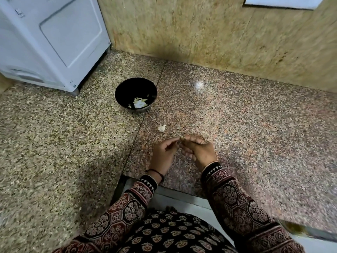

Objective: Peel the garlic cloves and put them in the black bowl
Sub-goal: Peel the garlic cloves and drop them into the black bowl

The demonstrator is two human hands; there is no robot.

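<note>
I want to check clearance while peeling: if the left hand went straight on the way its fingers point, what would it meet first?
The left hand points rightward at the garlic clove that both hands seem to pinch. It would meet that first, with the right hand just behind.

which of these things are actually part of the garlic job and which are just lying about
Part of the job:
black bowl, pale pieces inside
loose clove
held clove, pinched by left hand and right hand

Just lying about:
white appliance
paper on the wall
</note>
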